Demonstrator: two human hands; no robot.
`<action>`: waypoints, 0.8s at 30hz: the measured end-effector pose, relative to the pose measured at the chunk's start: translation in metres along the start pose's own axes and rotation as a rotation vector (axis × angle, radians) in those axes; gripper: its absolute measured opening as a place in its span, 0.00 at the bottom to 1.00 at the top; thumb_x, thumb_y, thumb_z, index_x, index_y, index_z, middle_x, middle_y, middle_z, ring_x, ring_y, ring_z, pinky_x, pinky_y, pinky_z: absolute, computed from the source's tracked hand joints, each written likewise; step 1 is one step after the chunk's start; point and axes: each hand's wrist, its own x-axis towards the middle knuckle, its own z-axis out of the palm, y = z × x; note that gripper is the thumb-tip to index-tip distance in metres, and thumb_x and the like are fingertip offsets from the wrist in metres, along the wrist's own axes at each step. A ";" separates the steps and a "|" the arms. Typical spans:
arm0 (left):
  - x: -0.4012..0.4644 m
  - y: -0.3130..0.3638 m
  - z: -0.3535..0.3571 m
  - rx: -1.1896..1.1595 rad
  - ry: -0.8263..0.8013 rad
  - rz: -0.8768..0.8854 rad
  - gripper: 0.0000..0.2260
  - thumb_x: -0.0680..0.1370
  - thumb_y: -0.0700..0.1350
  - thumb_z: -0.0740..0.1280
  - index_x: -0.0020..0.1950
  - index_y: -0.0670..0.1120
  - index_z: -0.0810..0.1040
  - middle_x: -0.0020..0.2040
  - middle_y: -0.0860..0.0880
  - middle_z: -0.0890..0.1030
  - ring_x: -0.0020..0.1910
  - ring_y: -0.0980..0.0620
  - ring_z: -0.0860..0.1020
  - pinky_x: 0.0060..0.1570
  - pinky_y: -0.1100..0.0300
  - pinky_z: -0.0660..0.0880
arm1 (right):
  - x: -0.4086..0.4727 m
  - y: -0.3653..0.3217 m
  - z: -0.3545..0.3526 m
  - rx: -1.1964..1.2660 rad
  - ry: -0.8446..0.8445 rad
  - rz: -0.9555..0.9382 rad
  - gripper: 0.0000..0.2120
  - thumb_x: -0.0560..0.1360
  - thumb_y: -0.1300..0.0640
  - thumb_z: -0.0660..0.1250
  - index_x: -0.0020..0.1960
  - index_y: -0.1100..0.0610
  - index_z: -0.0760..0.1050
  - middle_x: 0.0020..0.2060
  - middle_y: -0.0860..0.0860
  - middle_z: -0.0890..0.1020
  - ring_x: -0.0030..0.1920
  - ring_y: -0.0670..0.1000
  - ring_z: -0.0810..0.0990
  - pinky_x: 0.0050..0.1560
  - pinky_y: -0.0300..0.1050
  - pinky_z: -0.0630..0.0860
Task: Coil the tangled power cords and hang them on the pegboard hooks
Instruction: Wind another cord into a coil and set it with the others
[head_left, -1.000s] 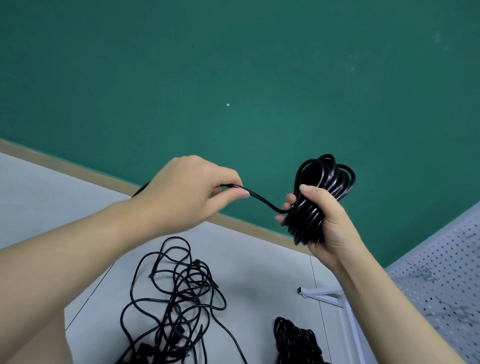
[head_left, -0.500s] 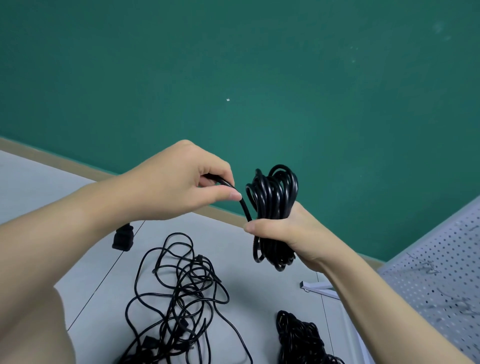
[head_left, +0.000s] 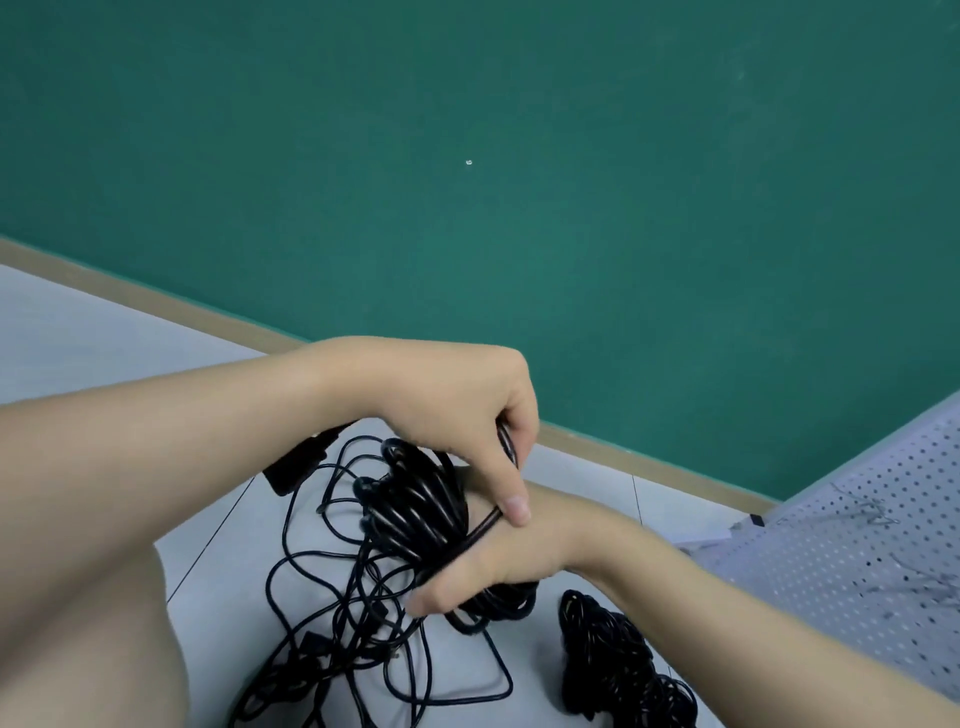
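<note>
Hands: right (head_left: 498, 561) grips the coil (head_left: 415, 514), left (head_left: 467, 415) pinches its tail, wrapping it round; next, hooking on the pegboard (head_left: 857, 545)

Just one head cam here, looking forward and down, tilted a bit. It's close over both hands, with the green wall (head_left: 519, 156) ahead and the floor (head_left: 104, 353) below.

My left hand (head_left: 447, 410) hides part of the coiled cord (head_left: 415, 509) and its end; the tangled cords (head_left: 332, 613) and a second bundle (head_left: 613, 660) run off the near edge. The pegboard (head_left: 872, 545) is cut off at right, its hooks too blurred to tell.
</note>
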 end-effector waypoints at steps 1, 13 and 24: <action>0.004 -0.008 -0.001 -0.038 -0.015 -0.022 0.14 0.70 0.53 0.81 0.36 0.44 0.83 0.28 0.53 0.76 0.27 0.58 0.69 0.29 0.64 0.64 | 0.000 -0.004 0.001 -0.001 0.000 -0.026 0.09 0.72 0.63 0.79 0.43 0.58 0.78 0.38 0.45 0.81 0.38 0.41 0.78 0.44 0.39 0.79; 0.017 -0.073 0.008 -0.766 -0.033 -0.148 0.17 0.79 0.49 0.71 0.30 0.49 0.78 0.29 0.52 0.77 0.27 0.56 0.73 0.30 0.64 0.71 | -0.012 -0.017 -0.019 0.406 0.019 -0.205 0.31 0.73 0.76 0.70 0.38 0.38 0.81 0.34 0.30 0.79 0.39 0.31 0.78 0.43 0.25 0.70; 0.017 -0.061 0.024 -0.572 0.333 -0.337 0.22 0.85 0.56 0.60 0.33 0.50 0.63 0.29 0.51 0.59 0.26 0.53 0.55 0.24 0.64 0.52 | -0.024 0.005 -0.042 0.841 0.523 -0.078 0.04 0.68 0.54 0.74 0.34 0.49 0.85 0.33 0.53 0.78 0.33 0.52 0.77 0.37 0.46 0.74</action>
